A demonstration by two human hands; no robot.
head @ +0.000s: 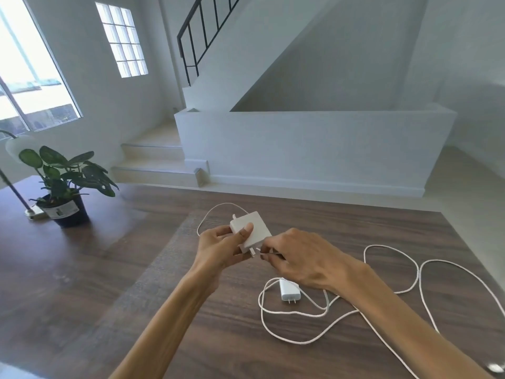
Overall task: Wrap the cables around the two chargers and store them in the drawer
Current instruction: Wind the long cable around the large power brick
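Observation:
My left hand (222, 248) holds a large white square charger (252, 228) above the wooden table (191, 310), thumb pressed on its top face. My right hand (297, 258) pinches that charger's thin white cable (211, 212) right beside the charger's lower corner; the cable loops out behind the charger. A smaller white charger (289, 290) lies flat on the table below my right hand, prongs toward me. Its long white cable (382, 318) sprawls in loose loops across the right side of the table. No drawer is in view.
A potted green plant (65, 187) in a dark pot stands at the table's left, beside a lamp base (34, 213). Beyond the table are a low white wall (314, 149) and steps. A small object (496, 367) lies at the bottom right edge.

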